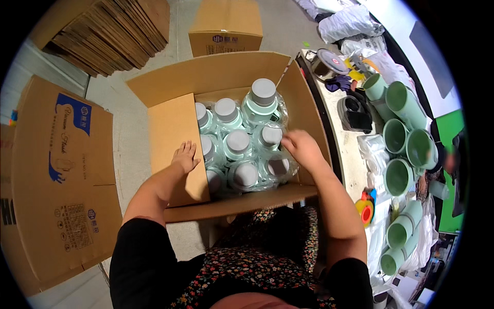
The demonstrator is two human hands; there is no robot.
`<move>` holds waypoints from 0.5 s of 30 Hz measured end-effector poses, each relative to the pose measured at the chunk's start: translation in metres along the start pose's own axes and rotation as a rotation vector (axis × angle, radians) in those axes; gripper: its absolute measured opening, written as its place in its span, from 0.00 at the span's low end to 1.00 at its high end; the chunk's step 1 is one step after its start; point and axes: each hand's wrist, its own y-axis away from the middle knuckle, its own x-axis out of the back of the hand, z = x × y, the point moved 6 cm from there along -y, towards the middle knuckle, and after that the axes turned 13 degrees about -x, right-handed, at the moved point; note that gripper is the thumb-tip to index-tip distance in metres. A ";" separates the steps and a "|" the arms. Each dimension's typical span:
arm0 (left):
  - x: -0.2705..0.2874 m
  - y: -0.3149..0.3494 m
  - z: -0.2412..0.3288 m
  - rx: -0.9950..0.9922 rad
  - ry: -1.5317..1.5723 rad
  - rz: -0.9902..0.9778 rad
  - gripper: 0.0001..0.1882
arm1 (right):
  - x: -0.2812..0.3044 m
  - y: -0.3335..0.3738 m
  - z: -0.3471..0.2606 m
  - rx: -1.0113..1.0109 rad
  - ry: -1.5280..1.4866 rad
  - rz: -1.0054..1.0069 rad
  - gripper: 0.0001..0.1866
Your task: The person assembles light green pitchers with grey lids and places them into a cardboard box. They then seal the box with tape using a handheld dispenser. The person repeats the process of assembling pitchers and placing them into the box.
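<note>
An open cardboard box (pixel 206 77) in front of me holds several mint-green vacuum flasks with grey lids, wrapped in clear plastic. One flask (pixel 263 92) at the far right of the group stands higher than the others. My left hand (pixel 185 157) is open and lies flat on the box's left flap (pixel 175 118), which leans partly over the left row. On the right, my right hand (pixel 303 148) is slightly blurred, its fingers curled close beside a wrapped flask (pixel 271 135). Whether its fingertips pinch the plastic is hidden.
Flattened cartons (pixel 108 38) are stacked at the far left, and a closed carton (pixel 226 26) stands beyond the box. A large printed carton (pixel 67 180) is on the left. Along the right, a workbench (pixel 350 159) carries green flask bodies (pixel 396 136), a steel pot (pixel 329 64) and an orange tape dispenser (pixel 365 210).
</note>
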 end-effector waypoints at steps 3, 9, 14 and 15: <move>-0.026 0.007 0.009 -0.019 -0.069 0.239 0.35 | -0.053 -0.116 0.012 0.114 0.064 0.068 0.09; -0.020 0.003 0.007 -0.003 -0.121 0.389 0.34 | -0.135 -0.281 0.068 -0.077 0.380 0.146 0.21; -0.024 0.005 0.000 0.058 -0.059 0.233 0.37 | -0.135 -0.266 0.057 -0.028 0.266 0.202 0.16; -0.026 0.002 0.001 0.053 -0.062 0.254 0.37 | -0.132 -0.249 0.052 -0.016 0.280 0.200 0.13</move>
